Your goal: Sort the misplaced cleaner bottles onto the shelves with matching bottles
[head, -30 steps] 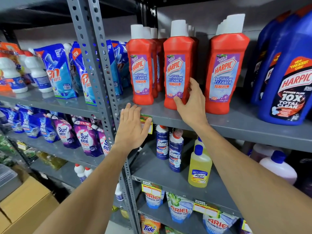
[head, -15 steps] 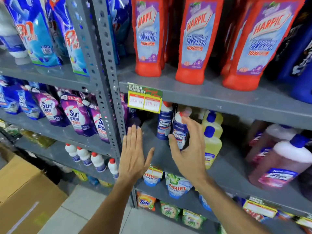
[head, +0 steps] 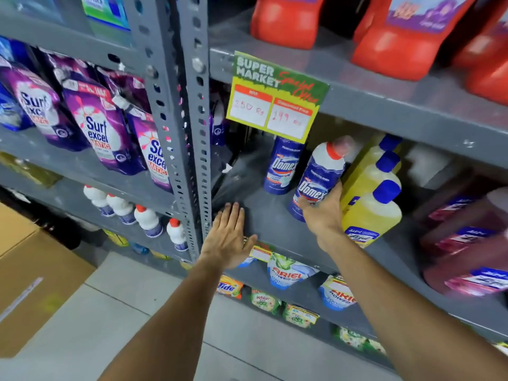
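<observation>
My right hand (head: pixel 324 213) is wrapped around the lower body of a blue-and-white Domex bottle (head: pixel 319 171) with a red cap, which leans to the right on the grey middle shelf (head: pixel 264 215). A second Domex bottle (head: pixel 283 166) stands upright just to its left. Yellow cleaner bottles (head: pixel 371 204) with blue caps stand right beside the held bottle. My left hand (head: pixel 228 237) rests flat and open on the shelf's front edge, holding nothing. Red Harpic bottles (head: pixel 395 45) fill the shelf above.
A green price tag (head: pixel 275 97) hangs from the upper shelf edge. Pink bottles (head: pixel 467 243) lie at the right. Purple Surf Excel pouches (head: pixel 101 125) and small white bottles (head: pixel 148 221) fill the left rack past the grey upright (head: pixel 189 133). Cardboard boxes (head: pixel 33 284) sit on the floor.
The view dropped from the Harpic shelf to the shelf below. My right hand left the red Harpic bottle and closed on the Domex bottle, tilting it. My left hand lowered onto the middle shelf edge.
</observation>
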A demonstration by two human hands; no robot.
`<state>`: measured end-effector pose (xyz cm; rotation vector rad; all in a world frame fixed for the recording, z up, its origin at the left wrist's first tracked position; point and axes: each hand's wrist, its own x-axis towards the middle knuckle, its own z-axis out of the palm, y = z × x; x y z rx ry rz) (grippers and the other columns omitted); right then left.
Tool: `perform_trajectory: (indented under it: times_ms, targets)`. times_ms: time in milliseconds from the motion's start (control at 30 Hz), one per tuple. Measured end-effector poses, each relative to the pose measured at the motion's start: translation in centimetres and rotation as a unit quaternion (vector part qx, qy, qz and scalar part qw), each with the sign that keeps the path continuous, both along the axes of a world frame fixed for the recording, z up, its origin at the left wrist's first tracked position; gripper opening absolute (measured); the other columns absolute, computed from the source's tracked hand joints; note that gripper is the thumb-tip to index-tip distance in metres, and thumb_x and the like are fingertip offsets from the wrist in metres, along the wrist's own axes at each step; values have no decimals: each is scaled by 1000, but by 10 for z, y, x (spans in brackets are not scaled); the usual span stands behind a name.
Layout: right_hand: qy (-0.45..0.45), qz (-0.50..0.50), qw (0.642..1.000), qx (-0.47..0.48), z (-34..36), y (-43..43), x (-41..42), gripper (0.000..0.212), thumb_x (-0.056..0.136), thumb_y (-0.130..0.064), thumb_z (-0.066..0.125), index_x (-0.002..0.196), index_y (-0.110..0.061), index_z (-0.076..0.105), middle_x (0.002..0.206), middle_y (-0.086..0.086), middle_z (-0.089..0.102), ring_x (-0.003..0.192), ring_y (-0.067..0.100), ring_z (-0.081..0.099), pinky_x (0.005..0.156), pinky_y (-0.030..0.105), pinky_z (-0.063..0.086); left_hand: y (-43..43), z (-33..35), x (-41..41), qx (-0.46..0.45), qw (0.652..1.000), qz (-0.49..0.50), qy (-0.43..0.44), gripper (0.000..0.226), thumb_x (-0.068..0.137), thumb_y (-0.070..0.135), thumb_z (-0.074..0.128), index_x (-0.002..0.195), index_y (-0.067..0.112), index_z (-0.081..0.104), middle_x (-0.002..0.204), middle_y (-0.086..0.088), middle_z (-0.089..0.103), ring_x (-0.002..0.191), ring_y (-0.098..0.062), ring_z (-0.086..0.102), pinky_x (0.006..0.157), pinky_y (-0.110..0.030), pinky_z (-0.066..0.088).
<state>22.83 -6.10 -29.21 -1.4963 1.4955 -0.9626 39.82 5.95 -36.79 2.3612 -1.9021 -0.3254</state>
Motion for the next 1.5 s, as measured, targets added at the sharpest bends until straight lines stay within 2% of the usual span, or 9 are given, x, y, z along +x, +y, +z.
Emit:
perform_trajectory:
  times_ms: [200,300,500,600,867,1000,1133,1300,1500]
  targets:
    - [14,-27,999,-30,-15,-11,2,59,85,-14,80,131,-14,44,134,7,64,114,26,66,94,42,53,5,-14,15,-33,999,-33,-2,83,99,61,20,157,5,1,167,-13,-2,155,-26,-5,124,-39,-3]
    - [23,18,998,-54,-17,-6,2,59,83,-20,82,131,-17,47,122,-3,67,97,12,64,85,32,51,6,-18,17,-47,998,-34,-9,83,98,61,18,157,5,2,167,-13,0,155,-26,-2,124,-38,-1]
    - [16,120,992,-38,-18,1,13,64,83,-27,83,135,-21,46,127,-7,64,106,7,64,70,5,48,4,-20,16,-43,999,-28,-10,83,97,62,16,157,7,2,168,-11,-1,155,-25,-4,123,-38,-3]
    - [21,130,991,-34,-16,1,21,65,83,-30,81,137,-21,46,133,-5,63,101,4,63,58,1,47,5,-20,15,-40,999,-26,-1,83,97,62,16,157,8,-1,168,-10,-3,155,-24,-6,122,-38,-6]
    - [5,145,989,-41,-15,0,30,63,85,-28,81,138,-18,48,137,-2,64,106,6,65,78,11,52,6,-17,16,-37,999,-25,9,81,99,60,19,157,8,-2,168,-9,-4,154,-23,-8,120,-36,-11]
    - [0,146,989,-37,-16,0,28,60,84,-29,81,135,-18,51,134,-3,65,101,3,67,76,11,54,5,-17,16,-30,999,-26,12,80,99,59,20,157,8,-2,168,-9,-5,154,-23,-9,122,-37,-10]
    - [-9,149,988,-26,-16,0,26,60,84,-30,81,135,-18,52,135,-1,66,110,12,68,90,30,59,5,-16,15,-23,999,-27,8,80,100,58,21,157,8,-3,168,-10,-5,154,-24,-10,124,-39,-7]
    - [0,147,989,-24,-14,4,27,60,84,-29,81,135,-16,52,136,1,66,109,13,68,91,32,58,5,-13,14,-11,1000,-27,10,80,100,58,21,157,7,-3,168,-10,-6,154,-24,-10,125,-40,-6]
    - [24,178,983,20,0,4,20,67,86,-24,80,142,-14,45,141,4,61,123,19,64,101,47,56,3,-7,15,13,999,-32,16,80,100,57,20,157,6,-5,167,-11,-8,154,-24,-11,124,-40,-7]
